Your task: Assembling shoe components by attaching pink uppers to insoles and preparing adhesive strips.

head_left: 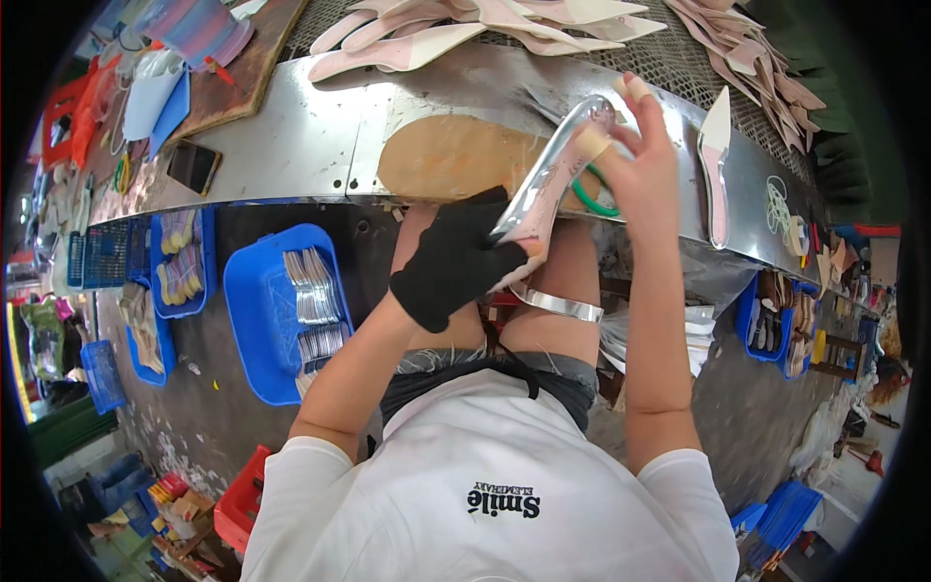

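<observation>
Far left: red plastic bag-like material [85, 112] hangs near a worn brown wooden board [228, 97]. Black-screened phone [194, 167] lies on the long, shiny metal-topped bench [301, 131]. Below it, a blue plastic crate [182, 262] holds bundled pale pieces. Next, on the floor, a large blue plastic basin [267, 335], with stacks of thin silver-edged pieces [315, 286] along its right side.

Along the bench's far edge, a loose pile of long pink-and-white sole-shaped pieces [417, 48], partly on dark mesh [310, 34]. A tan oval pad [436, 155] lies flat on the metal in front of the person.

Left hand [456, 257], in a black knit glove, is clamped on the lower end of a pink sole-shaped piece with a shiny silver edge [545, 189]. This piece is held tilted above the bench's near edge, its upper end leaning right.

A green ring [593, 208] shows just behind the piece. Right hand [648, 175], bare with tan finger covers, is at the upper end: thumb over the pink face, fingers raised and spread. Cannot tell whether the thumb presses.

Farther right, a single pink-and-white pointed piece [716, 165] lies on the metal; beyond it, a tangle of white string [777, 206]. Below, a blue crate [749, 315] holds more pieces.
</observation>
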### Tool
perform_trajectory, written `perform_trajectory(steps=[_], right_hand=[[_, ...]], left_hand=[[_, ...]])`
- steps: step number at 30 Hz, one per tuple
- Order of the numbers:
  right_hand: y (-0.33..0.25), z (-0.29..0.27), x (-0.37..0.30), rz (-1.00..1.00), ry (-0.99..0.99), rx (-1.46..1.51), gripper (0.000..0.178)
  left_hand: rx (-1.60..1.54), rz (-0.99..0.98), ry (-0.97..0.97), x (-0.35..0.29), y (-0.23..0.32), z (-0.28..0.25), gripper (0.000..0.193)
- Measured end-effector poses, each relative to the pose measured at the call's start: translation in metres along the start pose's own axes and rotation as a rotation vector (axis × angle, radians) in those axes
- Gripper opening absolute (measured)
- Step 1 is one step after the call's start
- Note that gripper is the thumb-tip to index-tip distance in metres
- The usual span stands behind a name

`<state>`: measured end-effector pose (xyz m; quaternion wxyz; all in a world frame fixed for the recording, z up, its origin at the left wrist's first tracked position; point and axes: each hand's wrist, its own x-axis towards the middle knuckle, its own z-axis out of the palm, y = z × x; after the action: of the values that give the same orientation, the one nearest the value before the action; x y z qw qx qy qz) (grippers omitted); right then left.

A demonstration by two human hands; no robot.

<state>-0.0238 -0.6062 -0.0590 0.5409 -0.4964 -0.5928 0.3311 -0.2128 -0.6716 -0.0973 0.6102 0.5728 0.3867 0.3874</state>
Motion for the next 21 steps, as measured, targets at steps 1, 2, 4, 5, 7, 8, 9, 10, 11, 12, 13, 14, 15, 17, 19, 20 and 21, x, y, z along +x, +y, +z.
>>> perform_trajectory(steps=[1, 2, 4, 5, 7, 8, 9, 10, 11, 12, 13, 14, 15, 17, 19, 20, 21], right_hand=[[-0.003, 0.006, -0.004, -0.001, -0.006, 0.001, 0.076], [-0.007, 0.013, -0.011, -0.062, -0.035, -0.143, 0.084], [-0.013, 0.019, -0.022, -0.177, -0.084, -0.439, 0.100], [-0.011, 0.013, -0.015, -0.128, -0.097, -0.414, 0.092], [-0.008, 0.009, 0.000, 0.038, -0.121, -0.263, 0.087], [-0.006, 0.005, 0.007, 0.203, -0.136, -0.116, 0.082], [0.001, 0.004, 0.014, 0.229, -0.119, -0.103, 0.071], [0.006, 0.004, 0.012, 0.224, -0.116, -0.104, 0.071], [0.011, 0.005, 0.006, 0.007, -0.085, -0.237, 0.070], [0.013, 0.009, 0.001, -0.214, -0.062, -0.358, 0.069], [-0.009, 0.019, -0.012, -0.291, -0.023, -0.451, 0.069], [-0.013, 0.019, -0.008, -0.296, -0.025, -0.446, 0.069], [-0.015, 0.016, -0.006, -0.236, -0.011, -0.427, 0.066], [-0.014, 0.013, 0.003, -0.179, 0.048, -0.368, 0.048], [-0.017, 0.003, 0.016, -0.069, 0.012, -0.276, 0.040], [-0.017, -0.001, 0.023, 0.041, -0.028, -0.179, 0.032], [-0.013, -0.006, 0.030, 0.096, -0.079, -0.024, 0.022]], left_hand=[[0.241, 0.130, 0.064, 0.004, 0.002, 0.003, 0.029], [0.482, 0.259, 0.127, 0.006, 0.002, 0.005, 0.028], [0.544, 0.311, 0.156, 0.004, 0.001, 0.007, 0.030], [0.663, 0.332, 0.143, 0.002, 0.003, 0.005, 0.028], [0.782, 0.351, 0.129, -0.002, 0.010, 0.003, 0.026], [0.684, 0.255, 0.110, -0.003, 0.015, 0.004, 0.025], [0.592, 0.161, 0.100, -0.002, 0.018, 0.004, 0.025], [0.593, 0.167, 0.099, -0.003, 0.017, 0.003, 0.025], [0.415, 0.073, 0.083, -0.004, 0.013, 0.002, 0.033], [0.241, -0.023, 0.079, -0.006, 0.011, 0.000, 0.041], [0.174, -0.044, 0.080, -0.008, 0.017, -0.002, 0.044], [0.177, -0.041, 0.085, -0.008, 0.020, -0.003, 0.044], [0.172, -0.016, 0.063, -0.010, 0.023, -0.002, 0.043], [0.165, 0.010, 0.036, -0.015, 0.024, -0.001, 0.043], [0.039, -0.103, 0.055, -0.021, 0.024, 0.002, 0.036], [0.037, -0.101, 0.052, -0.023, 0.024, 0.001, 0.036], [-0.030, -0.105, 0.065, -0.025, 0.022, 0.000, 0.035]])
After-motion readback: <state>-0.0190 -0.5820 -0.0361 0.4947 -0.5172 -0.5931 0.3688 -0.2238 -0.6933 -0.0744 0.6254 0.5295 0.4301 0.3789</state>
